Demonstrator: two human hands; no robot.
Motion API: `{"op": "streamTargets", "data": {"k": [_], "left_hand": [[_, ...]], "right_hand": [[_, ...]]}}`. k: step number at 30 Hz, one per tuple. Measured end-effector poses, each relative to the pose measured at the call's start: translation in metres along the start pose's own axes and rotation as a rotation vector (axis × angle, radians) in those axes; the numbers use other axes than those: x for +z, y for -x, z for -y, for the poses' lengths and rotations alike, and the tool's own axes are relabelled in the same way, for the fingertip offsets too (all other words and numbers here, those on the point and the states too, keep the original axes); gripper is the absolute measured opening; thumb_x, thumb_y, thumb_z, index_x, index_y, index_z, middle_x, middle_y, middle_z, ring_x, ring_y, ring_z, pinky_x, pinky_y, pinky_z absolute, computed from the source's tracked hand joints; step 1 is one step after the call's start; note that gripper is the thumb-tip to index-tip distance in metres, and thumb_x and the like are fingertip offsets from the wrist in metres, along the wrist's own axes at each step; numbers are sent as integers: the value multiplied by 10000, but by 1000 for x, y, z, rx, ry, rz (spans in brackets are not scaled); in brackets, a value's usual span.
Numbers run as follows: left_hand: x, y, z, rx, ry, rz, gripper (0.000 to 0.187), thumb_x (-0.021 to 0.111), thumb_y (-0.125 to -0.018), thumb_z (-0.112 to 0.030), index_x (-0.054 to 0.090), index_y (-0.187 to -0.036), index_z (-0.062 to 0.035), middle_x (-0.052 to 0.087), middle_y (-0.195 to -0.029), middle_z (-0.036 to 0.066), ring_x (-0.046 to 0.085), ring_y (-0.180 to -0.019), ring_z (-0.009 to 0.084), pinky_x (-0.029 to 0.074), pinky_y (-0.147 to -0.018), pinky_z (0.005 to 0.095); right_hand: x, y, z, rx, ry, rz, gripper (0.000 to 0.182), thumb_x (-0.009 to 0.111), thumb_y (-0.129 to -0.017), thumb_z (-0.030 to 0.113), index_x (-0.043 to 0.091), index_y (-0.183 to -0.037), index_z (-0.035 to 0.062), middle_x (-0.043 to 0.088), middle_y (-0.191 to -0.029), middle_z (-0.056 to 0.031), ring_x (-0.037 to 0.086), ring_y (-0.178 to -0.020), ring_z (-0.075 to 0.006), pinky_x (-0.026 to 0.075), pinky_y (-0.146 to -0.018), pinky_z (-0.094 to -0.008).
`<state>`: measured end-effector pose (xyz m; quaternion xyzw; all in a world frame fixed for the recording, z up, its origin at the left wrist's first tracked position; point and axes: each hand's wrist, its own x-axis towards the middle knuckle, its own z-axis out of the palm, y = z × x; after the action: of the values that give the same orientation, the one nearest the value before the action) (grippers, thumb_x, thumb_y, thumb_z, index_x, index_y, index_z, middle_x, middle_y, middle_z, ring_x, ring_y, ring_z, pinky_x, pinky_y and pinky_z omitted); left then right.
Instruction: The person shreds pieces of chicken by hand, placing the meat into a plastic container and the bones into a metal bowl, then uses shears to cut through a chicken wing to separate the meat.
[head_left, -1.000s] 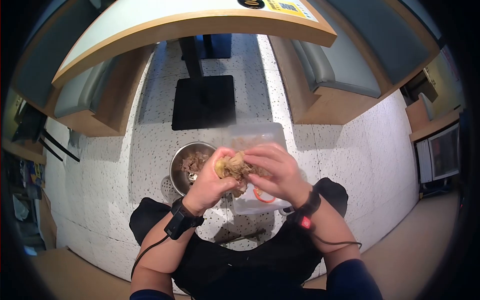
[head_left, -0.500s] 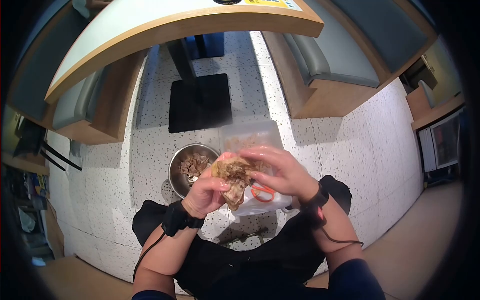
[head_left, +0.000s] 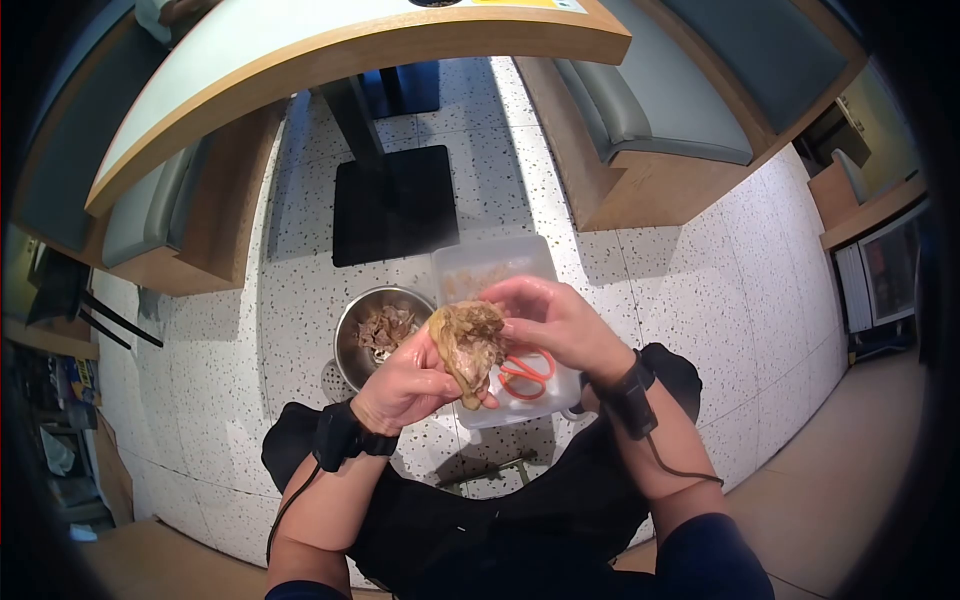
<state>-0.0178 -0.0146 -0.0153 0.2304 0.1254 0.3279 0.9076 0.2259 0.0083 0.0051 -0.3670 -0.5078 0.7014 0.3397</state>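
A piece of cooked meat with yellowish skin, which looks like chicken [head_left: 474,345], is held up above the floor between my hands. My left hand [head_left: 410,380] grips it from the left and below, with the thumb across its lower part. At its upper right edge, my right hand [head_left: 550,322] has thumb and bent fingers closed on the meat; the fingertips are partly hidden. Below lies a translucent plastic tub [head_left: 540,258] with shredded pieces at its far end. Orange-handled scissors [head_left: 527,376] lie in the tub's near part, their blades hidden.
Left of the tub, a steel bowl [head_left: 347,352] with brown meat scraps stands on the speckled floor [head_left: 300,330]. Ahead are a table [head_left: 330,45] with a black base plate [head_left: 392,205] and padded benches [head_left: 680,100] on both sides. A person's arm [head_left: 190,10] shows at the far left.
The right hand's fingers have curled in and its thumb has shifted at the meat's edge. The meat has turned, showing more pale flesh. More of the orange scissor handles shows now.
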Motion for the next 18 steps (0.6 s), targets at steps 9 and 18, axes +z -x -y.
{"op": "streamTargets", "data": {"k": [9, 18], "left_hand": [[-2, 1, -3, -15, -366, -171, 694, 684, -837, 118, 379, -1433, -66, 573, -1343, 126, 688, -1082, 217, 664, -823, 422], [9, 1, -9, -39, -493, -293, 475, 753, -868, -13, 472, -1248, -66, 629, -1130, 83, 705, -896, 161, 659, -603, 342]], "right_hand": [[3, 3, -6, -38, 212, 0, 331, 690, -972, 27, 612, -1293, -2, 673, -1119, -39, 646, -1003, -108, 559, -909, -292], [15, 6, -3, -150, 386, -70, 297, 783, -898, 113, 693, -1164, 15, 650, -977, -20, 603, -874, -93, 525, -825, -266]]}}
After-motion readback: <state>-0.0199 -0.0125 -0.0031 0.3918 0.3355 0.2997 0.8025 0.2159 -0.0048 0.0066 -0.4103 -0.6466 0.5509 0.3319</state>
